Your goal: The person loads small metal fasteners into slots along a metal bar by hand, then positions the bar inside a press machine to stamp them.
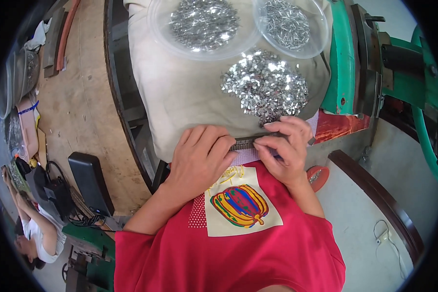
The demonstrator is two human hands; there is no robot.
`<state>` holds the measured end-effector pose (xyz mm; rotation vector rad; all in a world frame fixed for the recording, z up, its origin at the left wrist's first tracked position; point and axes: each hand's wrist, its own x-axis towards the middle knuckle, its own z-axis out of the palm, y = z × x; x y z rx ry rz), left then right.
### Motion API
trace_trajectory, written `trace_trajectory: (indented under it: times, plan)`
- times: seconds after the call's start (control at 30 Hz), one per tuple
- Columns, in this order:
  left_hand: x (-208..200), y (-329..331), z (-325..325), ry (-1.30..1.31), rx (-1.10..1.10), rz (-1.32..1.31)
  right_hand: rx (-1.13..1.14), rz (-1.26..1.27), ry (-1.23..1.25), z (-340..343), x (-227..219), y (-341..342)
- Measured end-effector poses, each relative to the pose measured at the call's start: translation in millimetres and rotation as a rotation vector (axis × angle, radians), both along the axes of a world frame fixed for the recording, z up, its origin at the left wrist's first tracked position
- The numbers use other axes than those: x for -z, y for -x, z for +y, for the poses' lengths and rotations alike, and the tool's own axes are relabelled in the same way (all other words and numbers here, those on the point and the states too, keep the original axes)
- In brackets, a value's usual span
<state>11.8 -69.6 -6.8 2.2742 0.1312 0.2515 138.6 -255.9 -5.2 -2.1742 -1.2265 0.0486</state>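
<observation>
A dark, narrow slotted metal strip [243, 144] lies along the near edge of the cloth-covered surface, between my two hands. My left hand [202, 155] is bent over its left end, fingers close together, hiding that end. At the strip's right end, the thumb of my right hand [288, 151] touches the metal. A finger of the same hand stands apart from the thumb, near the closest bits of a pile of small shiny metal pieces [265, 85]. Any tiny piece at those fingertips is too small to make out.
Two clear plastic tubs, one with flat shiny pieces [204, 24] and one with short metal pins [287, 24], stand beyond the pile. Green machinery [343, 58] borders the right. A wooden bench [90, 97] holds a black box [91, 182] at left. Another person [41, 228] sits far left.
</observation>
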Motion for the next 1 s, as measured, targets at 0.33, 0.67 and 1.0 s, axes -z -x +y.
trace_trajectory:
  times: [0.33,0.67,1.0]
  plan:
    - [-2.8,-2.2,-1.7,0.005,-0.004,0.015,-0.024,0.014,0.043,6.2,-8.6,-16.2]
    - [-6.0,-4.3,4.8,0.05,-0.075,0.017,-0.083,-0.21,0.11,48.0,-8.8,-32.8]
    - [-6.7,-36.0,17.7,-0.061,-0.126,-0.024,-0.089,-0.156,0.187,33.1,-16.7,-36.1]
